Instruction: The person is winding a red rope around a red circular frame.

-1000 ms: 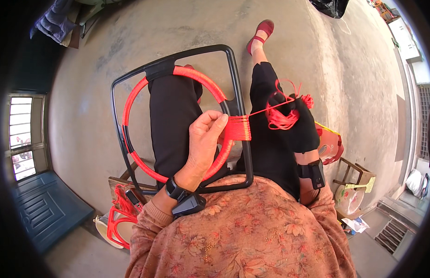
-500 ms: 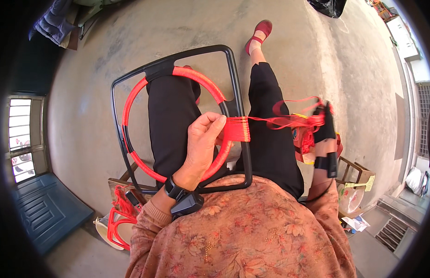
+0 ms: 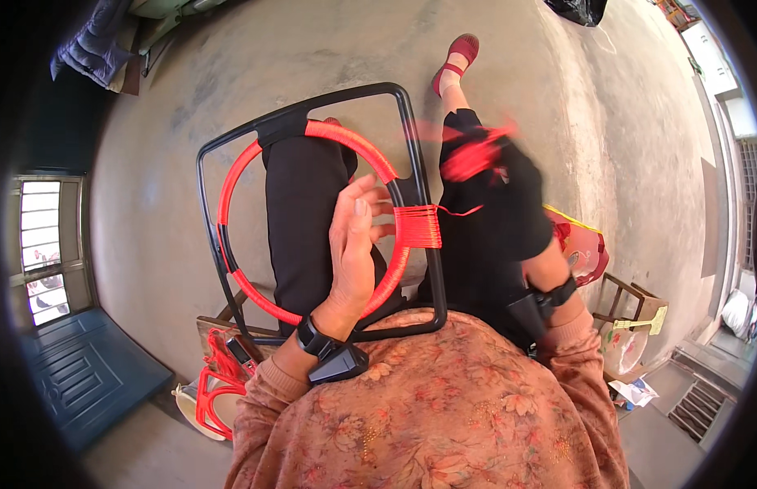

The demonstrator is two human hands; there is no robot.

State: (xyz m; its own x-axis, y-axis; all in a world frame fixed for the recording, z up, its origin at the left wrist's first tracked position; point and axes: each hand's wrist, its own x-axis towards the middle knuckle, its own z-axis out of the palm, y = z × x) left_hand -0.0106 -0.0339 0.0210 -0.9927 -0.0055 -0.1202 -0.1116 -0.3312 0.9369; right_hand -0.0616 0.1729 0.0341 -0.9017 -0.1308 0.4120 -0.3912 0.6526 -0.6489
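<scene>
A black rectangular frame (image 3: 410, 122) with a ring (image 3: 232, 181) inside it rests across my lap. Red strand covers most of the ring, with black gaps. On the right side, a band of close red windings (image 3: 418, 227) bridges ring and frame bar, and a loose strand trails rightward from its top. My left hand (image 3: 354, 244) is inside the ring with fingers stretched out and apart, beside the windings, holding nothing. My right hand (image 3: 517, 196), in a black glove and smeared by motion, carries a bunch of red ribbon (image 3: 474, 157) over my right thigh; its exact grip is blurred.
A red bag with yellow edging (image 3: 584, 248) and a wooden stool-like frame (image 3: 631, 314) stand at my right. To my left are a red plastic frame (image 3: 207, 399) and a small dark device (image 3: 238, 350). A black bag (image 3: 578, 10) lies on the far floor.
My right hand has swung left and inward with the ribbon bunch. The taut ribbon has gone slack. My left hand has let go of the windings and spread its fingers.
</scene>
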